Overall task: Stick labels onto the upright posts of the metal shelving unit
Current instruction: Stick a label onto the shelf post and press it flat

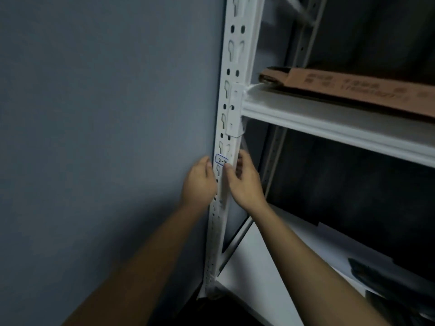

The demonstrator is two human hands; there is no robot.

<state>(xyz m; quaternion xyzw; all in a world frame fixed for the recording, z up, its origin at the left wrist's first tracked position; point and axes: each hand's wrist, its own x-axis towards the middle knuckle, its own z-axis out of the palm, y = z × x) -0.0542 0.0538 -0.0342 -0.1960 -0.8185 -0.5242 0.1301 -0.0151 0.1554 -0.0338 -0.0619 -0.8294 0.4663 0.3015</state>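
Note:
A white perforated upright post (231,67) of the metal shelving unit runs from top centre down to the floor. A small white label (221,160) with a blue border and handwritten marks sits on the post's front face, below the shelf bracket. My left hand (200,182) is at the post's left edge, thumb tip close to the label's left side. My right hand (244,182) is at the post's right edge, thumb at the label's lower right corner and fingers curled behind the post. Whether the label lies fully flat is unclear.
A grey-blue wall (106,125) stands close on the left of the post. A white shelf (329,121) carries flattened brown cardboard (353,88). A lower white shelf (270,267) holds dark objects (388,278) at the right.

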